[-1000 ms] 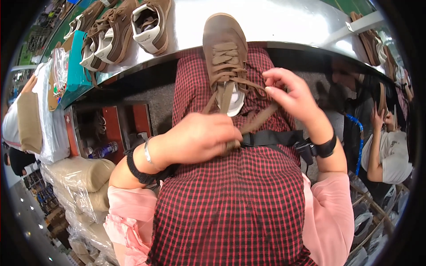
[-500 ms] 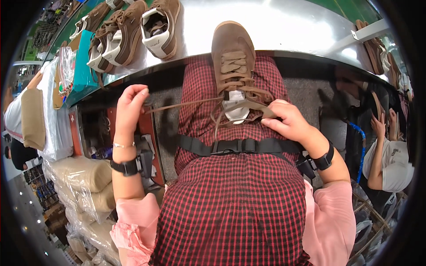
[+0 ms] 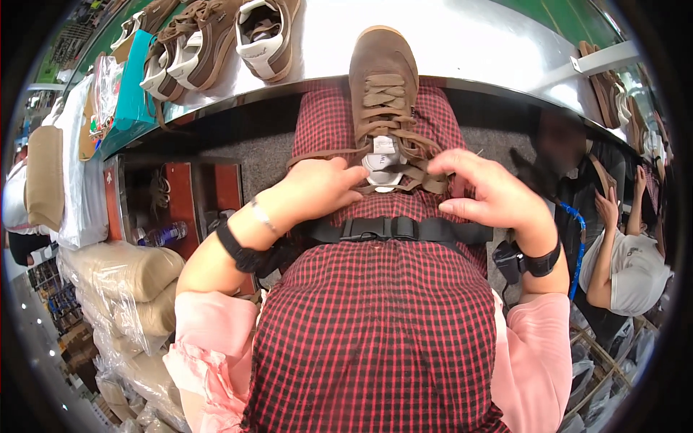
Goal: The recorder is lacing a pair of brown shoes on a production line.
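My left hand (image 3: 328, 186) stood just left of the shoe's white rear (image 3: 385, 160), thumb and forefinger pointing toward it with a narrow gap between them; whether the fingers curled beneath pinned anything, I could not tell. My right hand (image 3: 482, 186) stood at the other side, thumb and forefinger spread wide, forefinger tip at the slack loops of the lace (image 3: 384, 90); contact there could not be confirmed. The shoe (image 3: 385, 54) lay between both hands and mostly ahead of them, toe pointing away, its front at the edge of the bench (image 3: 469, 43) and its rear above my checked cloth (image 3: 375, 310). One strand ran out leftward to the back of my left hand; the others lay loose by the right forefinger. I judged the lace light, limp and flat, liable to twist, and best pinched near a free end between thumb and forefinger. The shoe I judged light to moderate in weight, with a soft upper over a firmer sole, not fragile; a hold at the sides near the opening would steady it best. Nearer my body lay the belt (image 3: 379, 229); farther out, at the bench's left, stood other shoes (image 3: 268, 54) beside a blue-green box (image 3: 137, 94).
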The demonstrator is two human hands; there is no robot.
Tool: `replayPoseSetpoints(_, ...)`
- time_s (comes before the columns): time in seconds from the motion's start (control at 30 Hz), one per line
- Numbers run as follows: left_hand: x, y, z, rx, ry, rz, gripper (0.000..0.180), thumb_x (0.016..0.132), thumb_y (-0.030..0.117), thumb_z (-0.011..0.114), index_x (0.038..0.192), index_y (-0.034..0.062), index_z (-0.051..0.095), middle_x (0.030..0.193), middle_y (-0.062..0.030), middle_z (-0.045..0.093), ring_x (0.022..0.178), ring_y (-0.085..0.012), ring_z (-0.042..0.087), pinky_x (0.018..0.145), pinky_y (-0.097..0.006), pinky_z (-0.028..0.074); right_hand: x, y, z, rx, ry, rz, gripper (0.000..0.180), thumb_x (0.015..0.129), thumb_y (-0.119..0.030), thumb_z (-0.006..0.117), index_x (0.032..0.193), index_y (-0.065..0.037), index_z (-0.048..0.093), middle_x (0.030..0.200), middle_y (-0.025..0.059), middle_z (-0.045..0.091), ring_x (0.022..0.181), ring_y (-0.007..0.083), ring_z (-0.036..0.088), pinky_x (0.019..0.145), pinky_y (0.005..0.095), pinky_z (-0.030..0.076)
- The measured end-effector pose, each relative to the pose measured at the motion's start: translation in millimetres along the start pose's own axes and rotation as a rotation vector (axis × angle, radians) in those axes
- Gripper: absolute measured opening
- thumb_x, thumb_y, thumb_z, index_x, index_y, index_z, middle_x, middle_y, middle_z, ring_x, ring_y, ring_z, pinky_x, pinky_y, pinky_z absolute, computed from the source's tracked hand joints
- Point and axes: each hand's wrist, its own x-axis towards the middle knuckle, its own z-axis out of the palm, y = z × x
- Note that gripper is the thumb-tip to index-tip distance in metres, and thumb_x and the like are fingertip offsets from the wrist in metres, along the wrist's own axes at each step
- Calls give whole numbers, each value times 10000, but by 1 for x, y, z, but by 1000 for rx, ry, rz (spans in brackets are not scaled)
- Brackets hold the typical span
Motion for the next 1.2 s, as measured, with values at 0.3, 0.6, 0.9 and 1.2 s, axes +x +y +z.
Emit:
replayPoseSetpoints(0.3, -4, -5, 5, -66, 103, 109, 223, 807, 219, 625, 665, 64, 552, 671, -125, 553, 647, -327, 559, 576, -428, 455, 161, 31, -4, -789, 644, -503, 318, 783, -211, 636, 1094, -155, 603, 1176, 60, 575, 1104, 256, 530, 927, 427, 399)
replayPoseSetpoints(0.6, -55, 13, -4, -270, 35, 123, 177, 775, 141, 610, 662, 58, 503, 605, -115, 505, 595, -337, 548, 543, -421, 447, 170, 50, 9, -752, 644, -408, 278, 789, -218, 635, 1058, -149, 631, 1262, 75, 542, 1218, 280, 457, 994, 446, 358)
replayPoseSetpoints(0.9, -72, -16, -26, -801, -200, -232, 243, 854, 194, 657, 1038, 40, 621, 748, -59, 618, 656, -113, 569, 617, -257, 467, 10, 40, 57, -527, 290, 124, 191, 787, -215, 649, 923, -88, 609, 838, 107, 615, 783, 283, 627, 664, 382, 505)
replayPoseSetpoints(1.2, -16, -12, -101, -553, 467, -121, 201, 861, 55, 617, 1054, 1, 628, 854, -27, 623, 722, -97, 574, 648, -247, 480, 5, 20, 22, -268, 431, 259, 363, 782, -39, 597, 1140, -87, 554, 743, 89, 621, 667, 282, 620, 630, 371, 499)
